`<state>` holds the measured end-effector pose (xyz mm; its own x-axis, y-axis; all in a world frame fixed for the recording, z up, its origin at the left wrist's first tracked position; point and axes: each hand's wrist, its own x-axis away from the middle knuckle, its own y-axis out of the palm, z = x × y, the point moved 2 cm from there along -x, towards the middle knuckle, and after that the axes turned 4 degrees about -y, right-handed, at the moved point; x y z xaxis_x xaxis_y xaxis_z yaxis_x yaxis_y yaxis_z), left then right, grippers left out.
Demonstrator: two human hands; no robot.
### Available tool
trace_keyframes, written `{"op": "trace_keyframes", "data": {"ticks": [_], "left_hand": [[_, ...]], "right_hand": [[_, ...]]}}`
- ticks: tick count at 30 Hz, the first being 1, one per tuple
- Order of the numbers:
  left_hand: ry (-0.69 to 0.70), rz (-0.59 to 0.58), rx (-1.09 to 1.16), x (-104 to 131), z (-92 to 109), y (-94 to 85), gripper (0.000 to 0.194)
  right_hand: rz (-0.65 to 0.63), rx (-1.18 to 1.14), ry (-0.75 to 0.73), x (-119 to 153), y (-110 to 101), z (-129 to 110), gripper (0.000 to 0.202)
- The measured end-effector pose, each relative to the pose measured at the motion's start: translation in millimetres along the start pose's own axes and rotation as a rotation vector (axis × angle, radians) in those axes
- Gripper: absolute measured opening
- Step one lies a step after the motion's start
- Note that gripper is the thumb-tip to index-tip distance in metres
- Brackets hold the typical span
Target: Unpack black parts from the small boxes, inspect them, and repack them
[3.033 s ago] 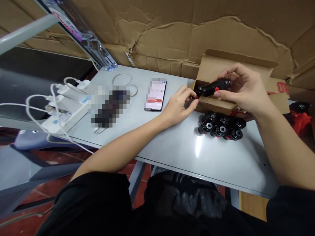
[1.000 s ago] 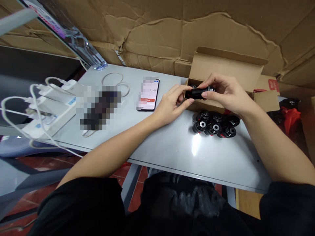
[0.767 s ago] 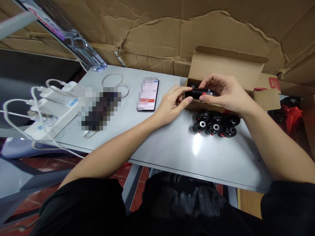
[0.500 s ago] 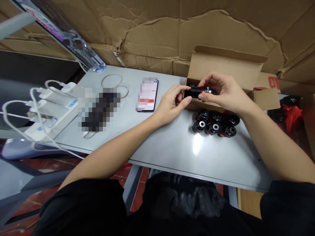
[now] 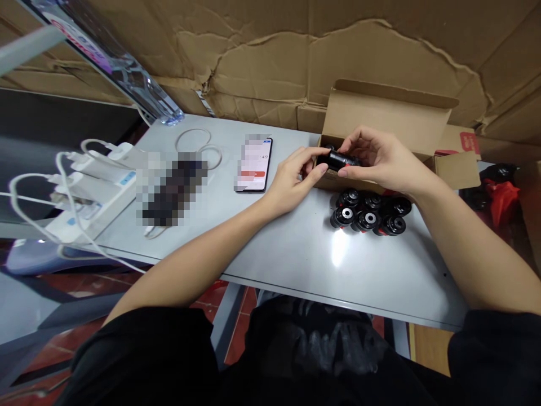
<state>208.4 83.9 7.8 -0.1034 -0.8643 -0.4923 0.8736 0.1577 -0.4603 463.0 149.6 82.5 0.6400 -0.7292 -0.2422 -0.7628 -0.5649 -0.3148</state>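
Observation:
Between my two hands a short black cylinder (image 5: 338,161) with a red part lies tilted, over the front of an open cardboard box (image 5: 386,113). My left hand (image 5: 298,175) pinches its left end between thumb and fingers. The fingers and thumb of my right hand (image 5: 378,158) close on its right end, covering part of it. Just in front of the box, several similar black cylinders (image 5: 367,220) stand upright in two rows on the grey table (image 5: 291,256). Some have silver-coloured rings on top, and red parts show low on their sides. The box's inside is mostly hidden by my hands.
Left of my hands lies a phone (image 5: 253,169) with its screen lit. Farther left are a blurred-out object (image 5: 173,192) and a white power strip (image 5: 97,203) with cables. A plastic bottle (image 5: 147,90) and a cardboard wall (image 5: 257,67) stand behind. A red bag (image 5: 501,200) is at far right.
The black cylinder has tilted, its right end dropping slightly, and my right fingers now cover the silver-coloured band near that end. Both hands stay in nearly the same place.

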Motion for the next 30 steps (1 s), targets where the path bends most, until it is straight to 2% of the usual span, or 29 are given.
{"op": "trace_keyframes", "data": {"ticks": [6,12,18,24,30], "left_hand": [[-0.003,0.004,0.008,1,2,0.8,0.068],[-0.026,0.009,0.037,2,-3,3.1,0.065],[-0.023,0.017,0.058,2,-6,4.4,0.066],[0.002,0.008,0.022,2,-5,2.9,0.069],[0.076,0.025,-0.053,2,10,-2.9,0.066]], "right_hand": [[0.016,0.027,0.002,0,1,-2,0.056],[0.080,-0.038,0.006,-4,-3,4,0.063],[0.112,-0.053,-0.003,-3,-3,1,0.052],[0.073,-0.107,0.040,-1,-1,-4,0.052],[0.020,-0.156,0.072,0,0,-5,0.043]]}}
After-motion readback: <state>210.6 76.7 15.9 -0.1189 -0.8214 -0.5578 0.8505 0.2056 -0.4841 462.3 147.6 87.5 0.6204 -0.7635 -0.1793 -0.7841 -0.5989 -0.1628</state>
